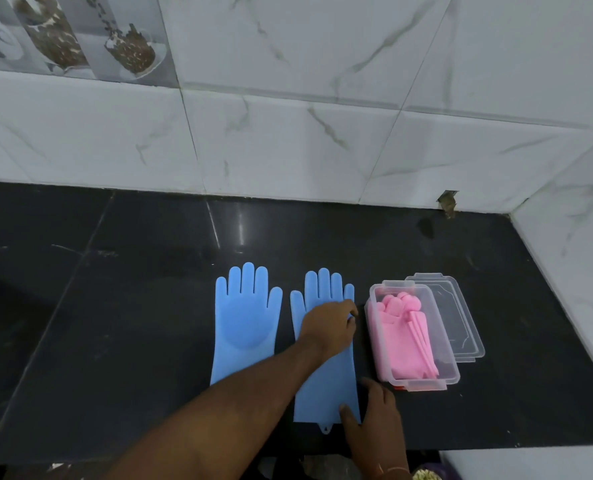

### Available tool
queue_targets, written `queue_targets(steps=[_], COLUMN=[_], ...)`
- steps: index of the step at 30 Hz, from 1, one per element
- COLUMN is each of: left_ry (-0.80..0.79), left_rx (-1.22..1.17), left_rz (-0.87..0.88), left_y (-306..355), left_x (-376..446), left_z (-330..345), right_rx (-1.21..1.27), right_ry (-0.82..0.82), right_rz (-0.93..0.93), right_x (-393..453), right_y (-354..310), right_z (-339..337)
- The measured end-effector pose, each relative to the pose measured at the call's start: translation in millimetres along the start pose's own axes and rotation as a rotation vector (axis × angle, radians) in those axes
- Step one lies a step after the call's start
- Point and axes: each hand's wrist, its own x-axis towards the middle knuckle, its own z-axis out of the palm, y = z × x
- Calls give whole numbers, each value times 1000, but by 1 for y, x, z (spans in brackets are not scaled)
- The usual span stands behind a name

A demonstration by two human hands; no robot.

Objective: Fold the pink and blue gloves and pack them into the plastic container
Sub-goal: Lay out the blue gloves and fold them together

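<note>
While the pink gloves (pixel 405 341) fill the container (pixel 385 368), both hands on one blue glove (pixel 322 386): left hand (pixel 329 325) pinching its edge, right hand (pixel 374 410) spread flat.

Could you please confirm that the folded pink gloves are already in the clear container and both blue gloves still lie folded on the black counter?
Not quite: in the head view both blue silicone gloves lie flat and unfolded on the black stone counter. The folded pink gloves are indeed in the clear plastic container.

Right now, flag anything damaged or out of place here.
A chipped hole breaks the wall tile's bottom edge at the counter's back right corner, above the plastic container. Nothing else stands out.
</note>
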Motion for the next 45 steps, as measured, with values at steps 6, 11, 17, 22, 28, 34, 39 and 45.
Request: queue_targets(steps=[6, 11, 17, 22, 28, 34, 39, 45], left_ry=[-86, -105, -30, 2, 26, 94, 128, 154], left_rx=[90, 108, -38, -210, -293, -322, -275, -271], left_rz=[-248, -303, -280, -243, -171, -286, -427, -535], left_y=[7, 10, -2, -35, -97, -159, -189, -195], left_x=[21, 33, 23, 4, -30, -67, -87, -90], left_z=[12, 15, -15, -60, -120, -150, -142, -133], right_rx=[135, 229, 347, 372, 302, 130, -37, -40], right_ry=[-65, -108, -120, -82, -106, -171, -228, -319], right_rz=[75, 116, 6, -256, -483, -567, -601, -569], right_x=[21, 28, 19, 0, -12, -17, -11, -3], right_y=[11, 10, -3, -37, -80, -120, -133, -138], right_z=[-3, -2, 4, 15, 41, 69, 83, 90])
